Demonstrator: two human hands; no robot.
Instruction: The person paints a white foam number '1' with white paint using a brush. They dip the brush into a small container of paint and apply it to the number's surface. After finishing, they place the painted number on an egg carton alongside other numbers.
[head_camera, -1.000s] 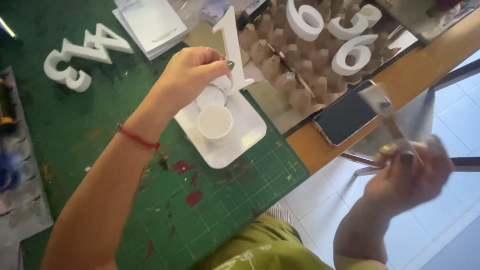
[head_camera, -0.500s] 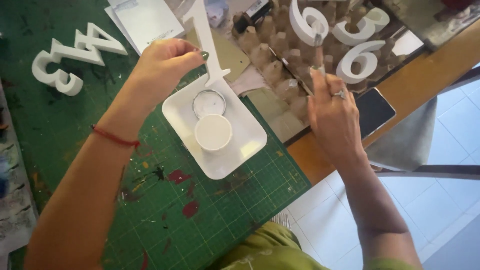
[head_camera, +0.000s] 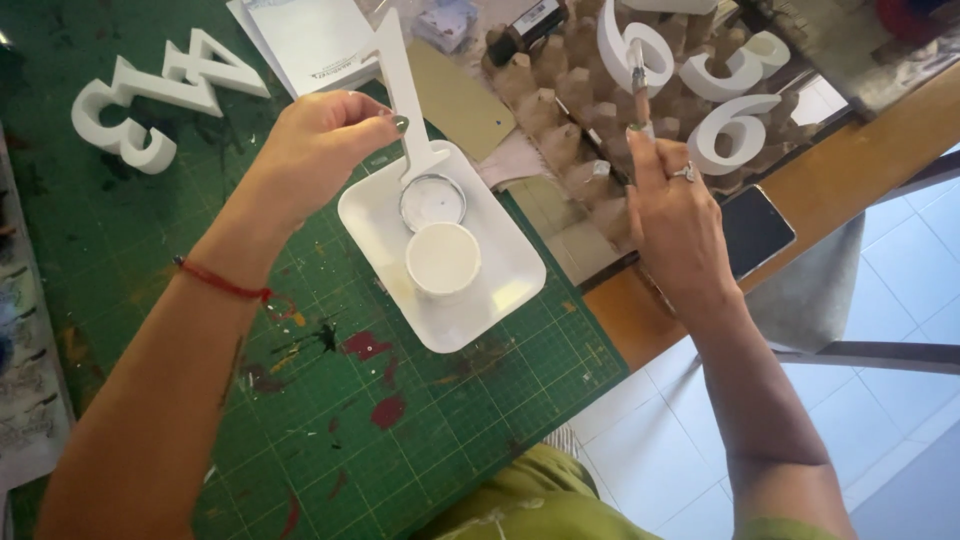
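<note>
Left hand (head_camera: 318, 148) pinched closed on white numeral one (head_camera: 405, 95), tilted, foot touching the white tray (head_camera: 500, 290) beside the open paint pot (head_camera: 433, 201) and its white lid (head_camera: 443, 258). Right hand (head_camera: 680, 225) closed around a thin brush (head_camera: 637, 85), bristles up, over the egg carton (head_camera: 570, 90) bearing white numerals (head_camera: 735, 130). Tray on green cutting mat (head_camera: 300, 400) atop the desk (head_camera: 640, 320).

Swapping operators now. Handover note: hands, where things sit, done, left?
Left hand holds the white numeral 1 upright over the white tray. Right hand grips a paintbrush above the egg carton. Open jar and white paint cup sit in the tray. Numerals 3 and 4 lie on the green mat. Progress on the 1 can't be judged.
</note>
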